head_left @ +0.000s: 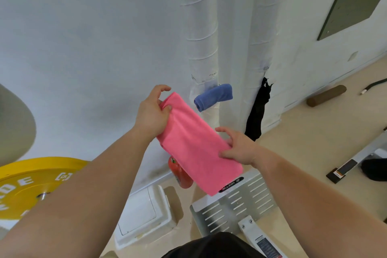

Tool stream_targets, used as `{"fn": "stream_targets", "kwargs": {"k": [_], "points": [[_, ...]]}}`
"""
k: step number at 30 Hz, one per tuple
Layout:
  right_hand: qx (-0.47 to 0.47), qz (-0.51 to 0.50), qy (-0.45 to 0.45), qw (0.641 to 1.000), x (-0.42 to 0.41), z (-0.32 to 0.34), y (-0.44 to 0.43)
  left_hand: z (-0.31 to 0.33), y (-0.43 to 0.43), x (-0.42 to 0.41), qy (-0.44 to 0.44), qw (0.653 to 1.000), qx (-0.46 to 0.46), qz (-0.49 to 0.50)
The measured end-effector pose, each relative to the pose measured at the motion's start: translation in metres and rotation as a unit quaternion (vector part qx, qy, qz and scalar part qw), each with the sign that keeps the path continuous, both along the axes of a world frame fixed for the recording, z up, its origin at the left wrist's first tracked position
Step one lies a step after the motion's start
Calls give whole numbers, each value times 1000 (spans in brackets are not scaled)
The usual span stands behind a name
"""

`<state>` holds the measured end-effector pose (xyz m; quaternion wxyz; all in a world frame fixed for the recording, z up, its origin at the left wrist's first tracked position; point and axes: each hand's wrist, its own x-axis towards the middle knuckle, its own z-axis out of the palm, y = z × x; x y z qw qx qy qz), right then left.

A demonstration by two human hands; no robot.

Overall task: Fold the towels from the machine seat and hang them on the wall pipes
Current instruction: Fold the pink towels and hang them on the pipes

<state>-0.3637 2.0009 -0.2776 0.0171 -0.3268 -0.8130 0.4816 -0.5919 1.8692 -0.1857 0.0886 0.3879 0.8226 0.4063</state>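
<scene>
The white wall fills most of the view, and two thick wrapped pipes run down it to the floor. At the left edge of the view there is a yellow weight plate. A slotted metal plate of a machine and a white box lie on the floor below the hands.

The pink towel is in the air in front of the pipes, folded into a long narrow band that slopes down to the right. A blue towel already hangs rolled on a short support between the pipes, just beside the upper end of the pink one. A black cloth hangs on the right pipe. A red object stands at the foot of the wall, partly hidden by the pink towel.

The left hand pinches the upper end of the pink towel between thumb and fingers, with the index finger lifted. The right hand grips its right edge lower down, thumb on one side and fingers on the other.

I judge that the folding is almost done and the hanging comes next. That move needs a free place on the pipes near the blue towel, and a grip that keeps the layers together. The seat is not in view.
</scene>
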Motion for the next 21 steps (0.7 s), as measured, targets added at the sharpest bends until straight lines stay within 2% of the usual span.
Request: {"fn": "stream_targets", "kwargs": {"k": [4,8,14,16,18,21], "points": [[-44,-33,15,998,10,-10,5,-28,-23,-19,-49,997,-30,45],[-143,-40,-41,988,28,-12,4,-48,-40,-25,-144,984,-12,109],[-234,-205,131,941,26,-18,-1,-65,-44,-7,-219,970,-31,99],[-220,-220,138,940,23,-12,-4,-71,-43,4,-222,971,-22,89],[-169,-207,114,957,21,-9,-8,-77,-42,16,-207,976,-22,65],[-93,-204,98,970,11,-5,-17,-81,-40,36,-140,990,-26,0]]}}
